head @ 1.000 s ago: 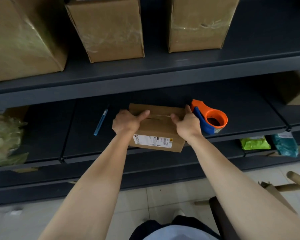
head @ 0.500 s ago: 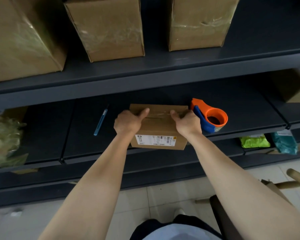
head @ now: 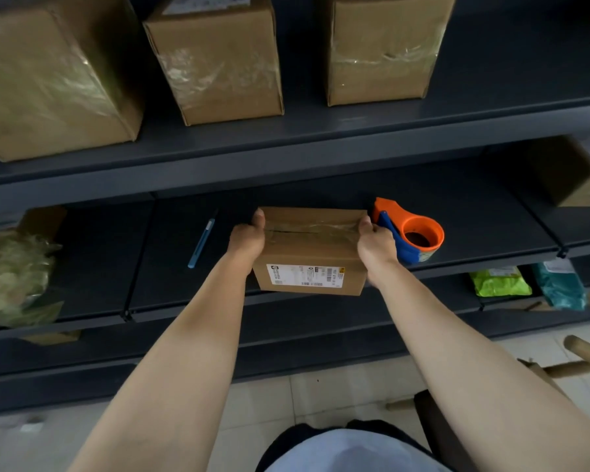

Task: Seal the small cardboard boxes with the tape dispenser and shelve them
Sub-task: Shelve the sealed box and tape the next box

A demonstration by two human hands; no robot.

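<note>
A small cardboard box (head: 312,253) with a white label on its near face sits at the front of the dark middle shelf (head: 474,226). Clear tape runs across its top seam. My left hand (head: 246,238) grips the box's left side, thumb up on the top edge. My right hand (head: 375,243) grips its right side, thumb on the tape end. The orange and blue tape dispenser (head: 411,233) lies on the shelf just right of the box, touching my right hand.
A blue pen-like tool (head: 201,243) lies left of the box. Three large taped boxes (head: 218,59) stand on the upper shelf. A crumpled plastic bundle (head: 14,267) is at the far left, another box (head: 573,175) at the far right. Green and teal packets (head: 501,282) lie lower right.
The box has turned square to the shelf edge and both thumbs have slid outward along the tape to the box's top corners.
</note>
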